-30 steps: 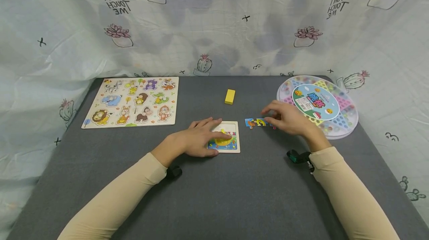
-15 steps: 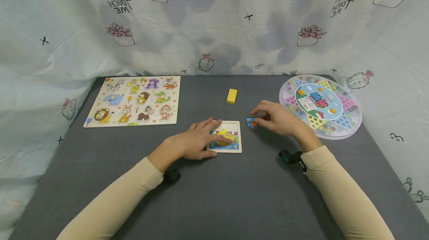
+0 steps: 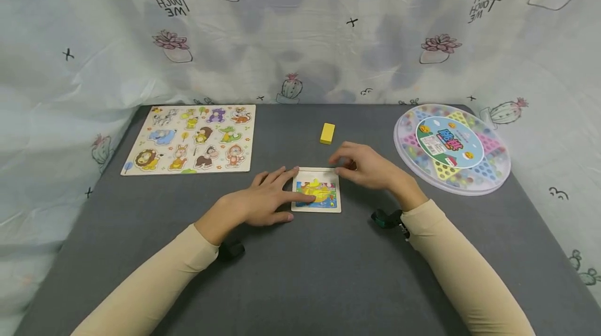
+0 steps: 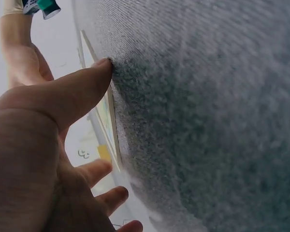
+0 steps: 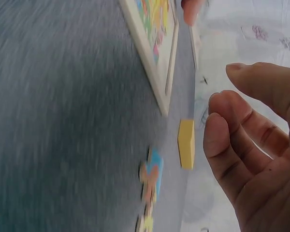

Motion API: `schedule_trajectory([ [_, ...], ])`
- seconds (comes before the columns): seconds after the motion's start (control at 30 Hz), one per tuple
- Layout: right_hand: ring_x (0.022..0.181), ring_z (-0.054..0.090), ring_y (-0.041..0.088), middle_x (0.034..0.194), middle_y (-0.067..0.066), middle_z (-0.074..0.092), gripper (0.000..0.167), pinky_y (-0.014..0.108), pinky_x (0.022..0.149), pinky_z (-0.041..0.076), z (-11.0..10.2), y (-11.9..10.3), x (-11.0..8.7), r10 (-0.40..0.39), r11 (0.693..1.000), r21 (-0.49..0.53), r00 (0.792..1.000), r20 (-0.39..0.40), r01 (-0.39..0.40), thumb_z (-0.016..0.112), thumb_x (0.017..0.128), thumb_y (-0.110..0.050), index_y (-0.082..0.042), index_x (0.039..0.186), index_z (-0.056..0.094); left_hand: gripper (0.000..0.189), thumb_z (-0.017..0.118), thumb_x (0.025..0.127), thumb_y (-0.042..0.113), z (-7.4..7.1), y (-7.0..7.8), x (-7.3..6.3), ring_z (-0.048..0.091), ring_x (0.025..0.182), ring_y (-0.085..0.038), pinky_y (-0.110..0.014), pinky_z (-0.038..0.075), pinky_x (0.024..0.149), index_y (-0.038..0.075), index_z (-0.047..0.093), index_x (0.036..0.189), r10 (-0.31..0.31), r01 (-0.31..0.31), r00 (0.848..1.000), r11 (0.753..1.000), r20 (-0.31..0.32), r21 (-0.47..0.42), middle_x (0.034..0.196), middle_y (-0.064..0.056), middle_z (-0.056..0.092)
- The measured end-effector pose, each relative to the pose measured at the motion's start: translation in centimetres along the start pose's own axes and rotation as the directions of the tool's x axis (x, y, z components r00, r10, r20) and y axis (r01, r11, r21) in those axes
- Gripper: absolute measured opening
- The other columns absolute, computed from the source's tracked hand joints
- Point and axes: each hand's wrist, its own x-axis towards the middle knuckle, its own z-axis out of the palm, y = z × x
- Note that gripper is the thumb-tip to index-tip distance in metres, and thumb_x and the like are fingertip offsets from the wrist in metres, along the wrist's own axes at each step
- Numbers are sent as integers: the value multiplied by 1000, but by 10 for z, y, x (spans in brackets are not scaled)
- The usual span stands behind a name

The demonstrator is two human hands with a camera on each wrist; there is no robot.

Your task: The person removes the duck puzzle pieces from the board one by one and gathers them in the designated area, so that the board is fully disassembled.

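Note:
A small wooden frame jigsaw (image 3: pixel 316 192) with a yellow picture on blue lies at the middle of the table. My left hand (image 3: pixel 263 200) is spread over its left side, the index fingertip at the picture in the head view. Beside the frame's upper right corner is my right hand (image 3: pixel 363 166), fingers loosely bent. In the right wrist view its thumb and fingers stand apart with nothing visible between them. Loose jigsaw pieces, one blue and orange (image 5: pixel 152 176) and one partly yellow (image 5: pixel 146 224), lie on the table there; the right hand hides them in the head view.
A yellow block (image 3: pixel 327 133) lies behind the frame. A wooden animal puzzle board (image 3: pixel 220 168) is at the back left, and a round, clear-lidded game box (image 3: pixel 493 179) at the back right. A patterned curtain (image 3: pixel 300 28) hangs behind the table.
My right hand has moved left, from over the loose pieces to the frame's upper right corner. The left hand has drawn slightly left, showing more of the picture.

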Motion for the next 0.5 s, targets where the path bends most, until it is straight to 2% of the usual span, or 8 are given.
schedule_trajectory([
  [0.33, 84, 64, 14, 109, 7, 64, 21, 36, 78, 55, 18, -11, 17, -82, 996, 41, 994, 69, 79, 66, 101, -9, -4, 121, 70, 54, 56, 105, 44, 2, -6, -3, 6, 158, -39, -66, 15, 119, 53, 37, 155, 47, -46, 999, 999, -21, 25, 174, -8, 0],
  [0.5, 86, 64, 13, 110, 6, 65, 20, 35, 79, 56, 23, -15, 22, -104, 994, 46, 992, 76, 100, 66, 101, -11, -6, 120, 71, 54, 56, 106, 42, 4, -8, -4, 9, 158, -39, -66, 18, 118, 53, 38, 155, 62, -61, 998, 998, -24, 9, 174, -8, 2],
])
